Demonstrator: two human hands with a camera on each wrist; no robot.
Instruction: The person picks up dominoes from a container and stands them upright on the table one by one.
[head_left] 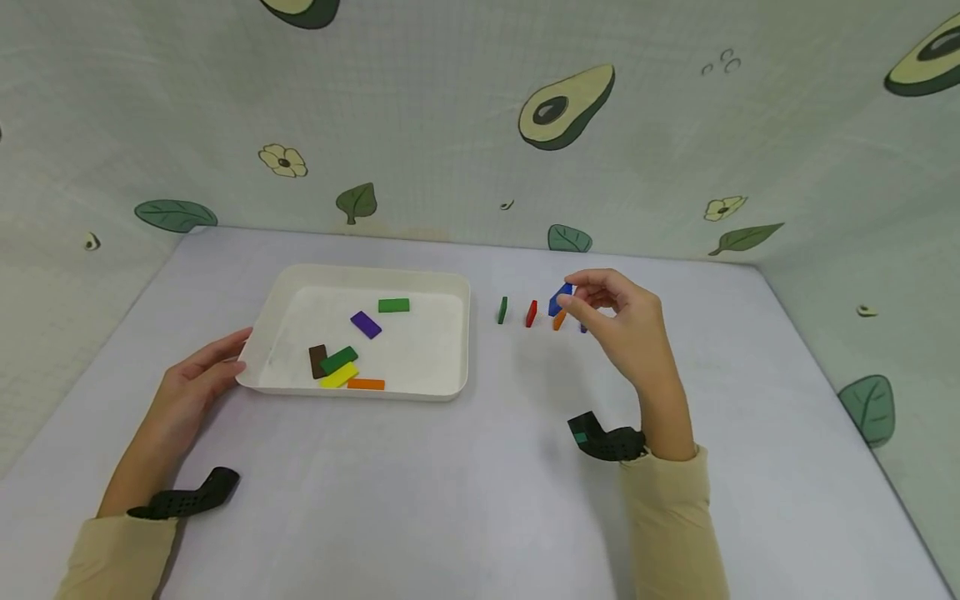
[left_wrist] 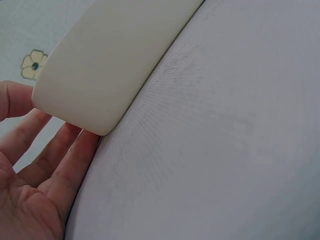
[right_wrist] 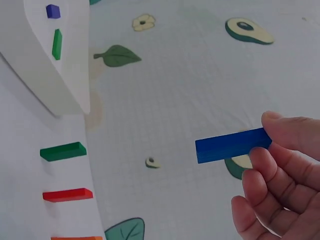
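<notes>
My right hand [head_left: 618, 321] pinches a blue domino-like block [right_wrist: 230, 145] by one end between thumb and fingers, raised above the table. Below it, a green block [head_left: 502, 310], a red block [head_left: 531, 313], an orange block [head_left: 558, 320] and a purple block [head_left: 583, 327] stand in a row, the last mostly hidden by the hand. At the left, my left hand [head_left: 191, 387] touches the outer wall of a white tray [left_wrist: 115, 55] near its front left corner, fingers fairly straight.
Inside the tray lie several more blocks, among them a brown block [head_left: 317, 363], a yellow block [head_left: 339, 375] and a purple block [head_left: 366, 325]. Behind the white table [head_left: 420, 500] hangs a cloth [head_left: 442, 108] printed with avocados and leaves.
</notes>
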